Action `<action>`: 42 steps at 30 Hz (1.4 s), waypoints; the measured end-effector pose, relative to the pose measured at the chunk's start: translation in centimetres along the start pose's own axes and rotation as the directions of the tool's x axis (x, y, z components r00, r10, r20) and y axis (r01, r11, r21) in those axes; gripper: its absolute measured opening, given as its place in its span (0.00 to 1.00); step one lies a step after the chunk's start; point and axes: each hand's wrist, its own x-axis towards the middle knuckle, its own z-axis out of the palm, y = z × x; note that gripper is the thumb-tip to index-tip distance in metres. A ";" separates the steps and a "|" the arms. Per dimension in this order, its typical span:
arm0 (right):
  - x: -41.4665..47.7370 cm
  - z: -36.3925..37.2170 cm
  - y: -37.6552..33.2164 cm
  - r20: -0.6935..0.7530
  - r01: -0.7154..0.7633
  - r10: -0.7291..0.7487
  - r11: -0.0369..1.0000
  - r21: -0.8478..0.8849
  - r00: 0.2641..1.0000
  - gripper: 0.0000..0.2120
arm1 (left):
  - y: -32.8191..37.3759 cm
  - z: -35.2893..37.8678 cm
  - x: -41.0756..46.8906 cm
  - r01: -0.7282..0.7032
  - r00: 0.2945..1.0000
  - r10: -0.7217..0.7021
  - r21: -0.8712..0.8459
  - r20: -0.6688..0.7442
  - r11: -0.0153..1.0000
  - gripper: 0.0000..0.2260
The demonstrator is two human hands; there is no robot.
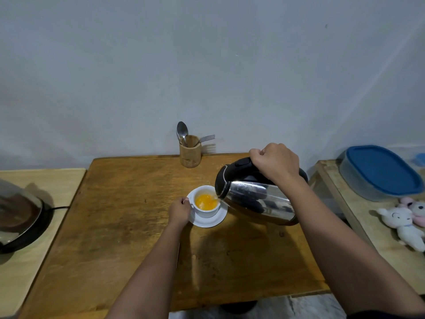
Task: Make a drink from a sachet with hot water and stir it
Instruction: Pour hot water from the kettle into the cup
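A white cup (205, 212) stands on a white saucer (218, 221) in the middle of the brown wooden table (128, 226). Orange liquid (206, 201) fills the cup partway. My left hand (179, 211) grips the cup's handle from the left. My right hand (274, 163) is closed around the black handle of a steel kettle (257, 200), which is tilted left with its spout over the cup's right rim. A thin stream of water runs from the spout into the cup. No sachet is in view.
A wooden holder (190, 151) with a spoon (182, 131) and a fork (207, 138) stands at the table's back edge by the wall. A kettle base with a cord (23, 215) sits on the left side table. Right: a blue-lidded container (379, 171) and plush toys (404, 224).
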 end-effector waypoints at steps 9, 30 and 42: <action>0.1 -0.2 -0.1 -0.016 0.001 -0.001 1.000 -0.003 1.000 0.21 | 0.1 -0.2 -0.1 0.005 1.000 -0.005 0.003 0.017 1.000 0.14; 0.2 0.0 -0.4 -0.009 0.026 -0.027 0.999 -0.029 1.000 0.20 | 0.0 -0.1 0.3 0.014 1.000 -0.015 0.041 0.021 0.999 0.15; 0.0 0.0 -0.2 -0.013 -0.004 0.003 1.000 -0.018 1.000 0.20 | 0.0 -0.2 0.5 0.032 0.999 -0.034 0.041 0.041 0.999 0.16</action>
